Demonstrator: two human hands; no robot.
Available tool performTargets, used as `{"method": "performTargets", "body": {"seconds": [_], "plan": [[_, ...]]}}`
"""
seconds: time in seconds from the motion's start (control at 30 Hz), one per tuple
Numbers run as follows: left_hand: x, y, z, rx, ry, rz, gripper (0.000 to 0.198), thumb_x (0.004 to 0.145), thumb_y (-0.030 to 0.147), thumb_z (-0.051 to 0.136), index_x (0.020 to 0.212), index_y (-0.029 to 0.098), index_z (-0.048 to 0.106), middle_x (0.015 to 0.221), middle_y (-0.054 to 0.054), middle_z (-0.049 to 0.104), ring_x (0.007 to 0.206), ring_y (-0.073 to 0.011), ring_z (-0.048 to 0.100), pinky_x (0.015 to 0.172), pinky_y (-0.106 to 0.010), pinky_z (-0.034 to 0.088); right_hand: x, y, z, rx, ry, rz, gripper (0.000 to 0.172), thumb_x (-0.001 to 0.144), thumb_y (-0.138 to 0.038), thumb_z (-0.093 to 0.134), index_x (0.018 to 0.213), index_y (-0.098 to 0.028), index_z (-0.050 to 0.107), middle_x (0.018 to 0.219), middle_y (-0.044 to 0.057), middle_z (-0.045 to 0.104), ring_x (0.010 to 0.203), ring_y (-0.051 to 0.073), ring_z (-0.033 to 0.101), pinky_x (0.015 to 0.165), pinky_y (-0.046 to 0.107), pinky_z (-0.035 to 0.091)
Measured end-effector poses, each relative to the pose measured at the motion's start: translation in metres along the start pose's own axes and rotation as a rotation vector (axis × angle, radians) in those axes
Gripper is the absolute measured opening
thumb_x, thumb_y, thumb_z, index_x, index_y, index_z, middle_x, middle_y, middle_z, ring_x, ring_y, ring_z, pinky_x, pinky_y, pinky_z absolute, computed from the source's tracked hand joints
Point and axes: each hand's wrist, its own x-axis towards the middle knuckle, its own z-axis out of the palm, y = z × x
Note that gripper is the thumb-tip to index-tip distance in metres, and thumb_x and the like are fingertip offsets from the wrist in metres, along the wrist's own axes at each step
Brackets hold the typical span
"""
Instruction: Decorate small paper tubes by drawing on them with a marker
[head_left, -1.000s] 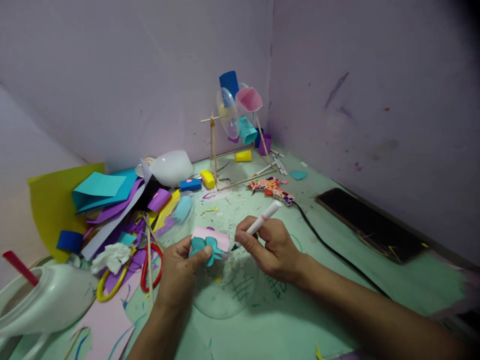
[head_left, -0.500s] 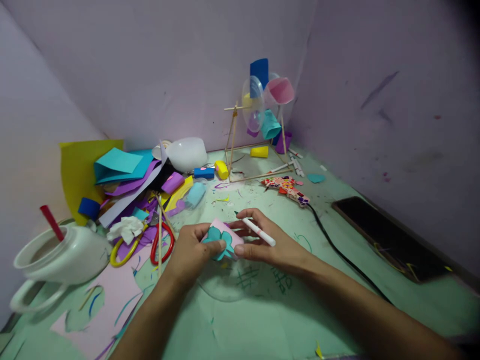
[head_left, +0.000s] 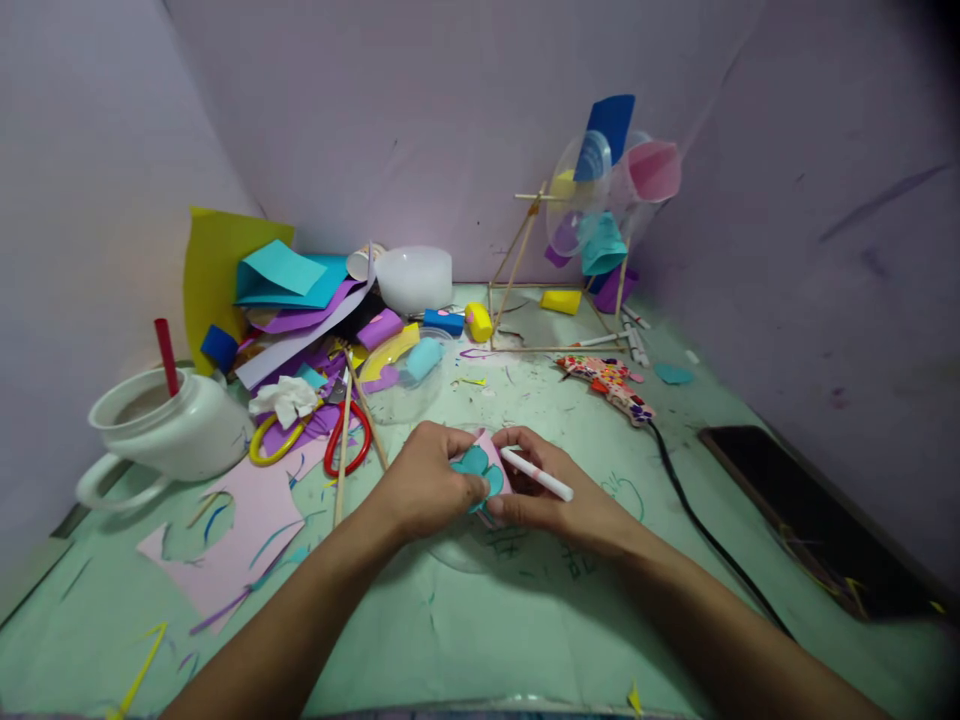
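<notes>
Both my hands meet over a small pink foam piece with a teal flower shape stuck on it. My left hand pinches the piece from the left, thumb on the teal shape. My right hand presses it from the right with the fingertips and also grips a white marker that lies across its fingers. Under the hands lies a clear plastic lid on the green table.
A heap of coloured foam sheets, red scissors and yellow scissors lie at left. A white jug stands far left. A stick frame with cups stands at the back. A glue gun and a phone lie at right.
My right hand lowered the marker from an upright grip to lie flat and came onto the pink piece. The view swung left, so everything shifted right.
</notes>
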Motion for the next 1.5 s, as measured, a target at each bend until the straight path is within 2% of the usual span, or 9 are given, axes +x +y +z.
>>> {"method": "performTargets", "body": {"seconds": [0.23, 0.43, 0.53, 0.63, 0.77, 1.13, 1.3, 1.4, 1.5], "plan": [[-0.001, 0.001, 0.006, 0.097, 0.053, 0.094, 0.017, 0.054, 0.006, 0.056, 0.058, 0.016, 0.068, 0.055, 0.001, 0.061, 0.057, -0.0158, 0.053, 0.053, -0.024, 0.039, 0.002, 0.001, 0.004, 0.132, 0.064, 0.023, 0.048, 0.056, -0.014, 0.072, 0.098, -0.02, 0.048, 0.078, -0.003, 0.06, 0.066, 0.014, 0.058, 0.061, 0.028, 0.047], [0.003, -0.008, 0.002, -0.11, 0.361, 0.404, 0.05, 0.062, 0.025, 0.073, 0.111, 0.019, 0.063, 0.109, -0.009, 0.066, 0.105, -0.0256, 0.059, 0.092, -0.035, 0.043, 0.005, 0.0, 0.002, 0.342, 0.128, 0.012, 0.044, 0.056, -0.011, 0.073, 0.095, -0.019, 0.054, 0.07, -0.001, 0.067, 0.062, 0.016, 0.064, 0.06, 0.029, 0.049], [0.01, -0.015, 0.001, -0.333, 0.483, 0.294, 0.069, 0.059, 0.037, 0.077, 0.12, 0.016, 0.055, 0.116, -0.014, 0.061, 0.109, -0.028, 0.056, 0.088, -0.037, 0.045, 0.006, -0.002, 0.001, 0.448, 0.205, -0.013, 0.047, 0.053, -0.011, 0.077, 0.095, -0.018, 0.057, 0.073, 0.0, 0.07, 0.063, 0.016, 0.064, 0.06, 0.028, 0.05], [0.014, -0.019, 0.006, -0.431, 0.303, 0.101, 0.067, 0.053, 0.037, 0.081, 0.111, 0.011, 0.061, 0.107, -0.015, 0.066, 0.099, -0.0281, 0.06, 0.083, -0.036, 0.047, 0.007, -0.004, 0.001, 0.528, 0.254, -0.052, 0.048, 0.052, -0.012, 0.079, 0.094, -0.018, 0.059, 0.075, 0.0, 0.071, 0.065, 0.015, 0.065, 0.062, 0.028, 0.05], [0.013, -0.018, 0.014, -0.369, 0.071, 0.041, 0.037, 0.056, 0.032, 0.078, 0.087, 0.012, 0.072, 0.073, -0.007, 0.072, 0.073, -0.0212, 0.064, 0.07, -0.031, 0.048, 0.005, -0.006, 0.003, 0.498, 0.194, -0.063, 0.044, 0.054, -0.015, 0.081, 0.093, -0.017, 0.059, 0.072, 0.001, 0.07, 0.06, 0.014, 0.063, 0.059, 0.027, 0.048], [0.002, 0.001, 0.019, -0.477, 0.18, -0.043, 0.02, 0.043, 0.02, 0.077, 0.06, 0.012, 0.068, 0.047, 0.0, 0.064, 0.046, -0.0119, 0.053, 0.05, -0.024, 0.043, 0.004, -0.004, 0.008, 0.431, 0.125, -0.09, 0.046, 0.056, -0.012, 0.077, 0.093, -0.019, 0.052, 0.066, -0.003, 0.067, 0.059, 0.014, 0.064, 0.06, 0.029, 0.051], [0.007, -0.007, 0.022, -0.56, 0.237, -0.018, 0.021, 0.045, 0.018, 0.078, 0.063, 0.014, 0.068, 0.05, 0.001, 0.063, 0.045, -0.0121, 0.053, 0.048, -0.024, 0.042, 0.001, -0.008, 0.001, 0.287, 0.116, -0.096, 0.049, 0.057, -0.017, 0.079, 0.097, -0.021, 0.05, 0.085, 0.001, 0.068, 0.076, 0.018, 0.067, 0.072, 0.033, 0.052], [0.01, -0.012, 0.021, -0.614, 0.279, -0.027, 0.024, 0.046, 0.018, 0.078, 0.067, 0.014, 0.069, 0.053, 0.001, 0.064, 0.05, -0.0139, 0.057, 0.053, -0.026, 0.045, -0.001, -0.011, -0.008, 0.167, 0.255, -0.143, 0.045, 0.063, -0.025, 0.079, 0.099, -0.022, 0.052, 0.098, 0.006, 0.069, 0.092, 0.022, 0.066, 0.078, 0.037, 0.051], [0.01, -0.011, 0.019, -0.644, 0.29, -0.056, 0.024, 0.045, 0.017, 0.078, 0.068, 0.012, 0.069, 0.053, 0.001, 0.065, 0.049, -0.013, 0.057, 0.053, -0.026, 0.046, -0.004, -0.015, -0.014, 0.132, 0.49, -0.305, 0.027, 0.078, -0.038, 0.068, 0.097, -0.022, 0.057, 0.092, 0.006, 0.072, 0.088, 0.021, 0.067, 0.077, 0.036, 0.052]]}}
